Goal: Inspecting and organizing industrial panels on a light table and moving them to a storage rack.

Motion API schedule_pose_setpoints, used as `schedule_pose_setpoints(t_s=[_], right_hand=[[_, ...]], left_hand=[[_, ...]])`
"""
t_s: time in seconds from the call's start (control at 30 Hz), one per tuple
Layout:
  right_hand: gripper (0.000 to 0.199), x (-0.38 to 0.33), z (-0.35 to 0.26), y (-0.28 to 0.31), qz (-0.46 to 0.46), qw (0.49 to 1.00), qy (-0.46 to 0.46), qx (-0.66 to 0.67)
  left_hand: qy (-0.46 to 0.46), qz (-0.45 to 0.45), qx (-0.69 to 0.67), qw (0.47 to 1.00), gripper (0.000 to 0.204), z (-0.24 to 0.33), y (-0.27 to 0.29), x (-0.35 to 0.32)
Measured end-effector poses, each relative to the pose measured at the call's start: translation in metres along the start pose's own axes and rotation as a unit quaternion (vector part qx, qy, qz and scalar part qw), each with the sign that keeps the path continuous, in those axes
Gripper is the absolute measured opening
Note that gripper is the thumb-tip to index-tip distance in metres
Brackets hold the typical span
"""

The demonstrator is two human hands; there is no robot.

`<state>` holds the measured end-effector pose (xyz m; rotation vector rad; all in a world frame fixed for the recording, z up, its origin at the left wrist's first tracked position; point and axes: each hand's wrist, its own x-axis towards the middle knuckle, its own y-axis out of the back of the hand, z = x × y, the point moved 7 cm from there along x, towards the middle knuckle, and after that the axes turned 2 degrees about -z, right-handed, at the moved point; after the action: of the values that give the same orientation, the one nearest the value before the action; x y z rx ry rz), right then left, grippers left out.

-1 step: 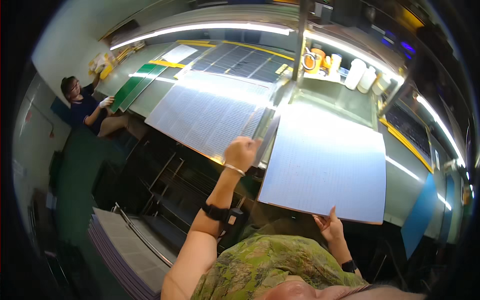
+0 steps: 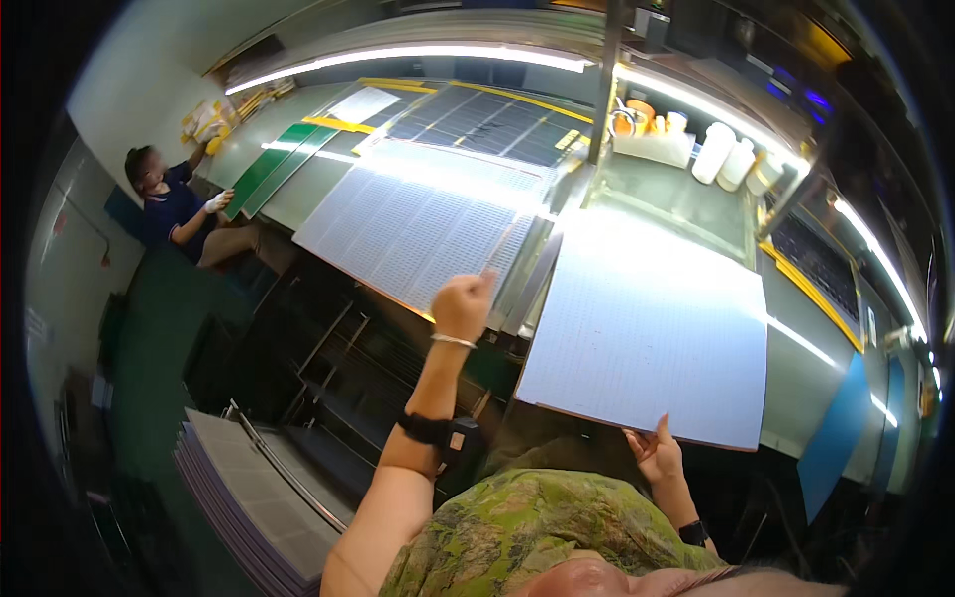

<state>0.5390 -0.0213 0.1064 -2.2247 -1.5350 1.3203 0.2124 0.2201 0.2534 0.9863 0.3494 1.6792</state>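
Pale-blue board [image 2: 647, 328] overhangs counter [image 2: 793, 393], right hand [image 2: 657, 456] pinching near edge; one-sided grip could let it tip. Left hand [image 2: 464, 306] curled; can't tell if holding anything.

Pale wall [image 2: 149, 95], green floor [image 2: 149, 348], bright white tube light [image 2: 428, 53], upright metal post [image 2: 606, 95]

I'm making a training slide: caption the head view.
Right hand holding the near edge of a pale blue panel, left hand near a grey patterned panel.
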Motion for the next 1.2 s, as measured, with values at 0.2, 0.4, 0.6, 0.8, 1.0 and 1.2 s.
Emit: schedule_pose_setpoints(t_s=[0.2,0.4,0.6,0.8,1.0,1.2], right_hand=[[0.046,0.011,0.013,-0.027,-0.001,0.996,-0.069,0.052],[0.025,0.01,-0.017,-0.152,-0.327,0.793,-0.079,-0.508],[0.055,0.054,0.043,-0.374,-0.39,0.24,0.57,-0.682],[0.041,0.122,0.104,-0.392,-0.435,0.123,0.472,-0.757],[0.016,0.126,0.063,-0.443,-0.396,0.203,0.374,-0.814],[0.01,0.118,-0.065,-0.538,-0.292,0.383,0.552,-0.68]], left_hand=[[0.406,0.025,-0.118,0.906,0.046,-0.197,0.023,-0.078],[0.376,0.014,-0.386,0.842,0.032,-0.176,-0.014,-0.081],[0.382,-0.013,-0.461,0.801,0.035,-0.169,-0.024,-0.089],[0.413,-0.002,-0.516,0.751,0.048,-0.184,-0.013,-0.105],[0.265,0.226,-0.124,0.929,0.03,-0.194,0.072,-0.101],[-0.037,0.183,0.059,0.981,0.011,-0.138,0.086,-0.003]])
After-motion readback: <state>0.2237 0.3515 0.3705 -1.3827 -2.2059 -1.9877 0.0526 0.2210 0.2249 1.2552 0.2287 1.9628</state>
